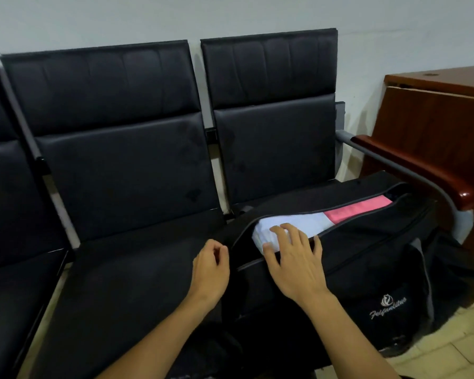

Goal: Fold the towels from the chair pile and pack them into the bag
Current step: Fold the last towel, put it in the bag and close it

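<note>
The right hand (296, 262) lies palm down with fingers spread, fingertips pressing on the near left end of a folded white towel (293, 224) and the heel of the hand over the near zipper edge of the bag (367, 258); it clasps nothing. The left hand (211, 265) hovers just left of the bag's left end, fingers loosely curled toward the thumb with a gap between them, holding nothing that can be seen; whether it touches the bag's fabric cannot be told.

The white towel lies inside the open top of the bag, its long axis following the bag's, from near left to far right. Just beyond it to the far right, edge to edge with it, lies a pink towel (359, 209), also inside the opening.

The bag is a black duffel resting on the right-hand seat (274, 149) of a row of black padded chairs, its long axis running from near left to far right, its zip opening facing up. On its near side panel is a white swan-like emblem above white script reading roughly "Feifanlituo" (387, 306); the letters are not fully clear.

The middle seat (126, 269), left of the bag, is bare. A reddish-brown wooden desk (433, 127) stands at the right, beyond the chair's grey armrest (389, 162).
</note>
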Motion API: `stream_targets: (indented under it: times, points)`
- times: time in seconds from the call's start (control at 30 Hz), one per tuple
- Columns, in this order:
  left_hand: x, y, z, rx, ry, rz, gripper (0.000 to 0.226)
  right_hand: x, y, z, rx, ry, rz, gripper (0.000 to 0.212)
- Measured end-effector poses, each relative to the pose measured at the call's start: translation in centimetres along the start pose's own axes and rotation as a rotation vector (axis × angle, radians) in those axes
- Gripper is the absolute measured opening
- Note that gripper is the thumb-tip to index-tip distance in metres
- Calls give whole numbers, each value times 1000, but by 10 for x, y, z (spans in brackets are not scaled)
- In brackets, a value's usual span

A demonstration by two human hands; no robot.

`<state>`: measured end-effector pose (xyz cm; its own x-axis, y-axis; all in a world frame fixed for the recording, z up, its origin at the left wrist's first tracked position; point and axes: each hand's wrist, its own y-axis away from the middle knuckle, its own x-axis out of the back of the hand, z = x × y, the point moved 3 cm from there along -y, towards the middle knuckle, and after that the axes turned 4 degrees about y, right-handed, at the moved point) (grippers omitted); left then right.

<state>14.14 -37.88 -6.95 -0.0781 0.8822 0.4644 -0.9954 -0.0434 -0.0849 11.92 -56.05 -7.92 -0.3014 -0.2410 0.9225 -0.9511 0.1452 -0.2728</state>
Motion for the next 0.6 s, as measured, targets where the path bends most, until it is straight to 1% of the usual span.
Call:
stream_targets:
  times: [0.03, 0.07, 0.13, 0.17, 0.27, 0.33, 0.43, 0.5, 0.6]
  points:
    - [3, -1, -9, 63, -24, -38, 7, -2, 0, -5, 18, 23, 13, 62]
    - [5, -2, -18, 135, -44, -98, 10, -3, -1, -9, 41, 39, 35, 60]
    - [4, -3, -31, 259, -43, -220, 23, -4, -4, -17, 87, 47, 55, 61]
    - [3, -2, -34, 305, -24, -261, 24, -3, -5, -22, 107, 36, 42, 62]
    - [-1, 5, -35, 406, 82, -351, 18, 0, -6, -37, 178, -51, 9, 65]
    - [-1, 8, -36, 438, 91, -390, 21, 0, -6, -48, 245, -89, -41, 60]
    - [-1, 6, -45, 432, -3, -434, 33, -5, -5, -57, 288, -140, -160, 48]
    - [0, 5, -51, 453, -41, -452, 31, -7, -7, -62, 319, -107, -176, 46]
    - [2, 5, -56, 453, -22, -460, 28, -10, -9, -68, 381, -65, -185, 48]
